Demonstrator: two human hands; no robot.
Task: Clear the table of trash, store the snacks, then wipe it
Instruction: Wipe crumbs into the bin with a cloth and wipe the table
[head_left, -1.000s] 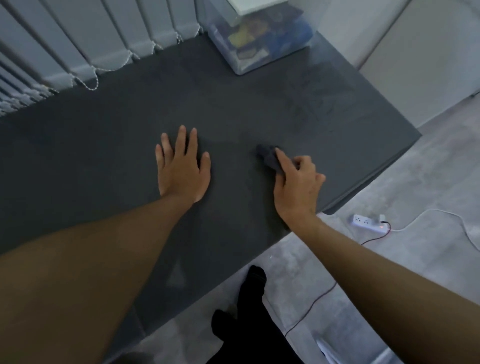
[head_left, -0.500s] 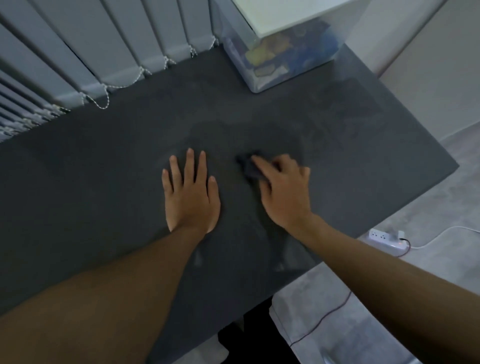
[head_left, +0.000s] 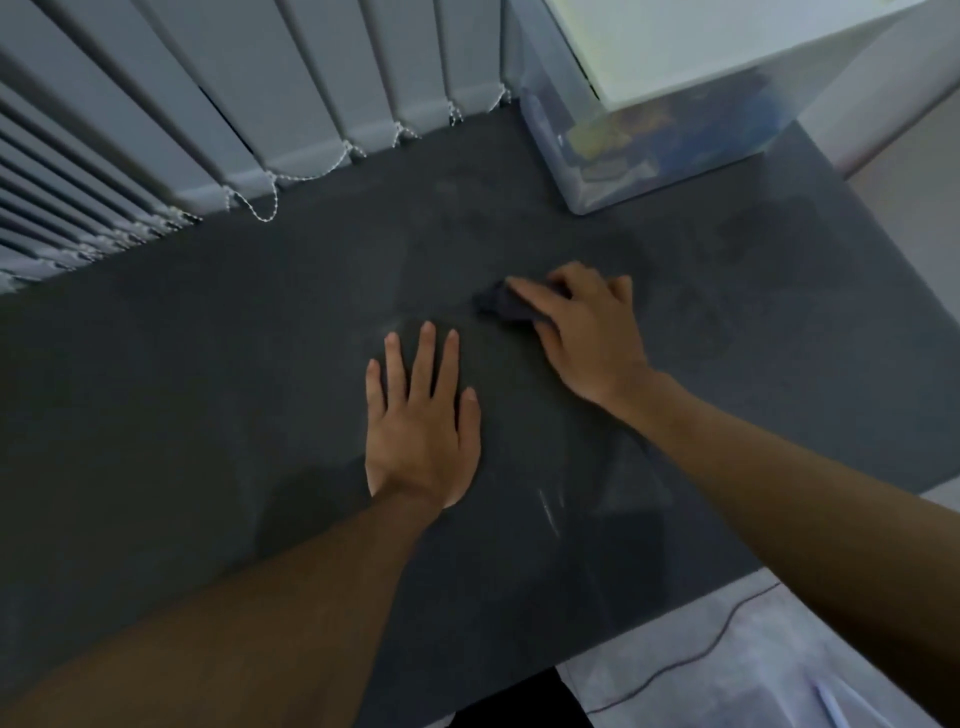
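A dark grey table (head_left: 208, 364) fills most of the view, with faint smear marks on its surface. My right hand (head_left: 582, 332) presses a small dark cloth (head_left: 501, 306) flat against the tabletop near the middle; only the cloth's left end shows past my fingers. My left hand (head_left: 421, 421) lies flat on the table just in front and to the left of the cloth, fingers spread, holding nothing. At the back right corner stands a clear plastic storage box (head_left: 649, 150) with a white lid, with colourful snack packets visible inside.
Vertical blinds (head_left: 260, 93) with a bead chain hang along the table's back edge. The table's front edge runs at the lower right, with pale floor (head_left: 779, 649) and a thin cable (head_left: 701, 654) beyond it.
My right hand has slid the cloth away from me across the table, toward the storage box. My left hand stays flat in place. The camera has tilted forward.
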